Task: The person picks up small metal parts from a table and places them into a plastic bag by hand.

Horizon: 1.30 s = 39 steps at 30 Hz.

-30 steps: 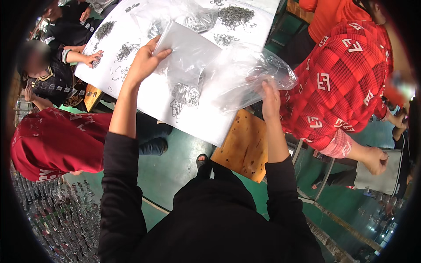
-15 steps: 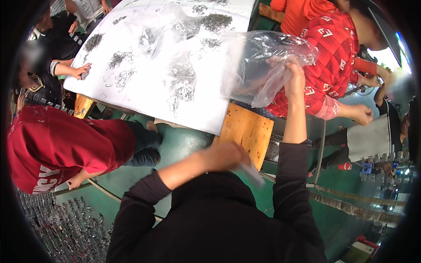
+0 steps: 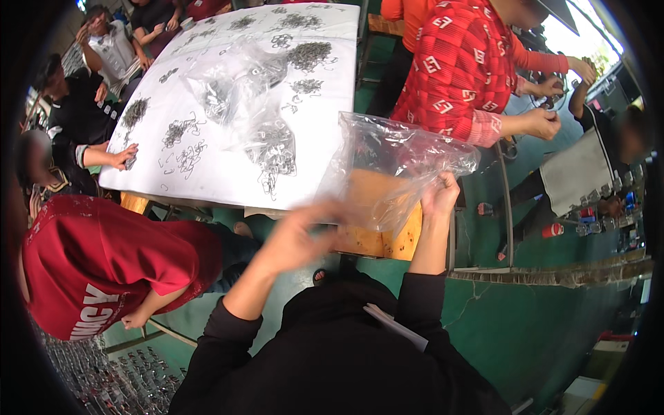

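A clear plastic bag (image 3: 387,162) hangs from my right hand (image 3: 440,196), whose fingers are closed on its right end. The bag spreads leftward past the table's corner. My left hand (image 3: 299,237), blurred by motion, is near the bag's lower left edge. Its thumb and fingers look apart and nothing shows between them. A flat white item like folded paper (image 3: 395,326) rests against my dark top, beside my right upper arm. On the white-topped table (image 3: 228,183), small dark wire hooks (image 3: 310,55) lie in piles, some beneath crumpled clear plastic (image 3: 232,79).
A wooden stool (image 3: 377,242) stands under the bag, by the table's near right corner. A person in a red shirt (image 3: 111,256) is close on my left; another in a red patterned shirt (image 3: 449,76) is on the right. More people sit along the table's far left side.
The white item has left my left hand and rests against my top. My left hand has moved up and left toward the bag. My right hand has come lower and nearer with the bag.
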Tool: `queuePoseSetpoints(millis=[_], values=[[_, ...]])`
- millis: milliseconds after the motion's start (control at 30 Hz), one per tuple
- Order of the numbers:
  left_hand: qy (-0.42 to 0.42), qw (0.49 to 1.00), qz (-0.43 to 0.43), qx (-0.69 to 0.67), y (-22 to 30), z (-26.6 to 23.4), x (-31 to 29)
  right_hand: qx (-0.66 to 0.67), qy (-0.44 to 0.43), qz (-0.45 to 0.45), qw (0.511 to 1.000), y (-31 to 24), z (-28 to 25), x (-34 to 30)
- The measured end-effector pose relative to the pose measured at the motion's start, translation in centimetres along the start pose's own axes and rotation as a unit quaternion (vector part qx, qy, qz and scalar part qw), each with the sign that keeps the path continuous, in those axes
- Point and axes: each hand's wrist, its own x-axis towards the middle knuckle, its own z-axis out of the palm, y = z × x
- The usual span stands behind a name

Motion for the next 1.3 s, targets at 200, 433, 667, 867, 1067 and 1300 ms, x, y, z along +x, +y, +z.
queuePoseSetpoints(millis=[200,433,667,867,1067,1300], values=[[0.182,0.983,-0.036,-0.012,-3.4,-2.2,5.0,0.067,-0.040,0.018,0.997,-0.3,0.1,-3.8],[0.129,0.985,-0.074,0.083,-4.0,0.6,8.2,-0.459,0.302,-0.095,0.830,-1.7,-6.2,-5.4],[-0.030,0.973,0.060,0.221,-2.3,2.4,8.3,-0.510,-0.033,-0.168,0.843,-4.1,4.9,-7.3],[-0.181,0.964,0.067,0.184,-3.1,1.9,8.8,-0.416,-0.251,0.108,0.867,-5.4,6.5,-8.4],[-0.179,0.959,0.114,0.187,-2.8,3.0,10.2,-0.375,-0.242,0.226,0.866,-5.8,4.8,-6.9],[-0.138,0.954,0.162,0.211,-3.9,2.8,11.0,-0.175,-0.276,0.282,0.902,-3.4,2.1,-5.1]])
